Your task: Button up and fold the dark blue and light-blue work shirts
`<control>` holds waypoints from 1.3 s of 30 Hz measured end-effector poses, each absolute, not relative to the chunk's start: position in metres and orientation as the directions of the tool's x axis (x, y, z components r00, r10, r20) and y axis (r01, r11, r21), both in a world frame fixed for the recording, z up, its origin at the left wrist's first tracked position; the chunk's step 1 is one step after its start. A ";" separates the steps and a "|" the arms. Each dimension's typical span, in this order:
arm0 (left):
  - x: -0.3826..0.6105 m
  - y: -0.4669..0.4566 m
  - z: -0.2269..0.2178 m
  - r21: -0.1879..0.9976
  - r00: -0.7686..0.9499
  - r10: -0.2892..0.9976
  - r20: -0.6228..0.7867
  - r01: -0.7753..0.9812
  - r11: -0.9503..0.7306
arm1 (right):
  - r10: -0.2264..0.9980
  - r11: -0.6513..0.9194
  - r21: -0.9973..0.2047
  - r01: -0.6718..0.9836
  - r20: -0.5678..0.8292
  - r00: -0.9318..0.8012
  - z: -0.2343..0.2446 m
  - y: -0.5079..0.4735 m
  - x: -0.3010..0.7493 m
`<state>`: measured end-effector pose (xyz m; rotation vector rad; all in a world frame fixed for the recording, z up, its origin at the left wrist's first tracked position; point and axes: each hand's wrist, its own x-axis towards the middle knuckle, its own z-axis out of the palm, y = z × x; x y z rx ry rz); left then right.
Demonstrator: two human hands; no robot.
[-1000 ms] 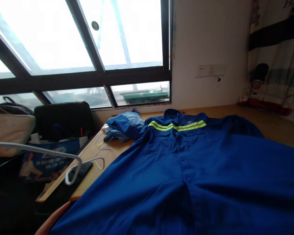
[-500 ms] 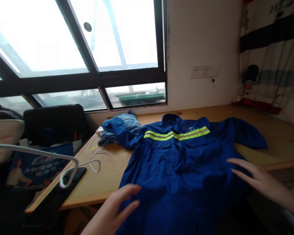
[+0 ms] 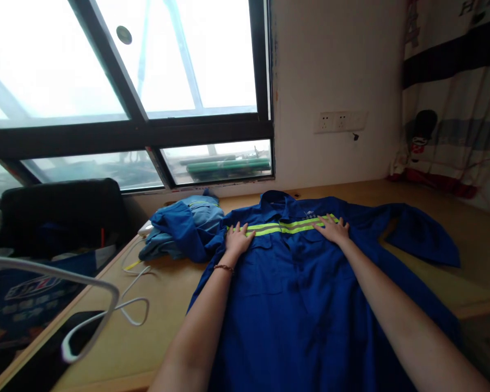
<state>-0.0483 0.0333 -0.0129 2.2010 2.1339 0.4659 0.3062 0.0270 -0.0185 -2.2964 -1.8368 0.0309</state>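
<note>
A dark blue work jacket [image 3: 269, 277] with a yellow-green and grey stripe across the chest lies spread over the wooden table, collar toward the wall. My left hand [image 3: 238, 240] rests with fingers spread on the left end of the stripe. On the right end, my right hand [image 3: 334, 228] lies flat on the cloth, fingers apart. One sleeve [image 3: 424, 234] stretches out to the right; the other runs left onto a folded light blue garment [image 3: 206, 215]. The jacket's lower part hangs over the near table edge.
A white cable [image 3: 102, 283] curves over the table's [image 3: 147, 337] left side, above a dark flat object [image 3: 81, 332]. A black chair back [image 3: 61, 218] stands at the left, with a printed blue bag [image 3: 36, 288] before it. Behind are a window, a wall socket [image 3: 341, 121] and a curtain [image 3: 457, 109].
Both my hands have moved forward from above the jacket's lower part onto its chest stripe. The camera view has shifted slightly to the right.
</note>
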 end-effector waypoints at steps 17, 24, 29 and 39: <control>0.025 -0.005 -0.005 0.136 0.640 0.670 0.376 0.677 -0.723 | 0.845 0.516 -0.130 0.846 0.235 -0.480 -0.015 -0.018 0.184; -0.010 0.005 -0.011 0.111 0.487 0.855 0.177 0.853 -0.509 | 0.937 0.341 -0.110 0.934 0.127 -0.327 -0.009 -0.011 0.199; -0.016 0.004 -0.009 0.177 0.474 0.862 0.178 0.847 -0.502 | 0.899 0.425 -0.108 0.899 0.170 -0.405 -0.012 -0.024 0.191; -0.014 0.001 -0.007 0.238 0.471 0.866 0.168 0.833 -0.500 | 0.904 0.142 -0.378 0.915 0.427 0.037 -0.001 0.029 0.278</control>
